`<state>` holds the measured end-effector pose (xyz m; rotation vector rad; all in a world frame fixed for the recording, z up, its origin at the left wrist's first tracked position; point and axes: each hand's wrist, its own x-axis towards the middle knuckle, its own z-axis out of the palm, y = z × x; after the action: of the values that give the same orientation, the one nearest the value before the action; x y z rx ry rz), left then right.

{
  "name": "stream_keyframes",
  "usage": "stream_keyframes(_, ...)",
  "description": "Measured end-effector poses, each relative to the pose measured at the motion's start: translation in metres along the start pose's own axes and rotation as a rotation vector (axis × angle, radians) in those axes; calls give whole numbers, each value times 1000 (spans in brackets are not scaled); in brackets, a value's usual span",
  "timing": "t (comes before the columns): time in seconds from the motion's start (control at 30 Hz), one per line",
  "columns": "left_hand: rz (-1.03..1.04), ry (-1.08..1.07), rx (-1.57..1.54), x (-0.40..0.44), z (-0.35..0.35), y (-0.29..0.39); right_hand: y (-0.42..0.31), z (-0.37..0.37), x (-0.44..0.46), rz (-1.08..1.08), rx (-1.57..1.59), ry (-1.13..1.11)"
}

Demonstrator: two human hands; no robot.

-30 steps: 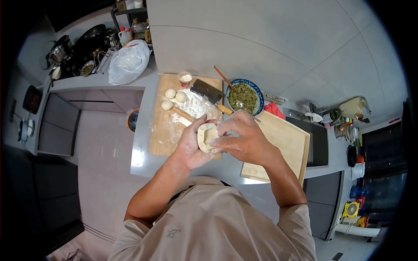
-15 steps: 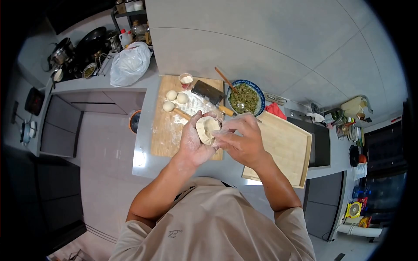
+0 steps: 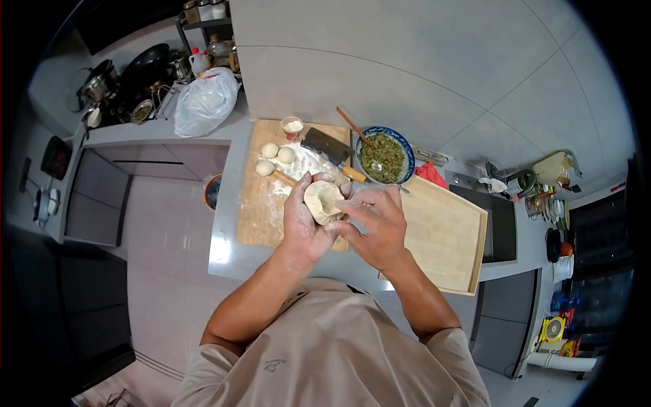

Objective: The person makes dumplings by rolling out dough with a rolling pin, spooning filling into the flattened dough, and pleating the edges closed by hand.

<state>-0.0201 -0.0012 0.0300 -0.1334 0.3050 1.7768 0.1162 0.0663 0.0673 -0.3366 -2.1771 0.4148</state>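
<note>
A hollowed, cup-shaped piece of pale dough [image 3: 323,202] rests in my left hand [image 3: 303,229], whose fingers curl round its left and far sides. My right hand [image 3: 377,224] pinches the right rim of the dough between thumb and fingers. Beyond the hands lies a floured wooden board [image 3: 256,224] with three dough balls [image 3: 269,150], a rolling pin [image 3: 283,178] partly hidden by my left hand, and a cleaver [image 3: 325,145]. A small cup of white powder [image 3: 292,125] stands at the board's far edge.
A blue-rimmed bowl [image 3: 410,157] of green filling, with a wooden-handled utensil [image 3: 352,126] in it, stands right of the board. Nearer is a shallow wooden tray [image 3: 441,234], beside the sink [image 3: 500,227]. A white plastic bag [image 3: 207,102] and pans [image 3: 146,64] are at the far left.
The dough has turned in my left hand, and its hollow looks wider and rounder. My right hand has shifted slightly along the rim, its fingers now more spread. The whole view has moved a little.
</note>
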Motion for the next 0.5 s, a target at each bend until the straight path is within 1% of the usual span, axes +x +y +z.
stream_keyframes(0.07, 21, -2, -18, 1, -3, -2, 1, 6, -2, -75, 0, 0)
stream_keyframes(0.17, 77, -2, -33, -2, 5, -6, 5, 16, -13, -117, -50, 1)
stream_keyframes(0.4, 220, -18, -116, -7, 5, -7, -9, 17, -11, -150, -96, 44)
stream_keyframes(0.47, 268, -31, -105, -9, 7, -8, -26, 11, -3, -48, -164, 99)
stream_keyframes(0.5, 310, -43, -92, -11, 7, -9, -27, 13, -3, -48, -165, 97)
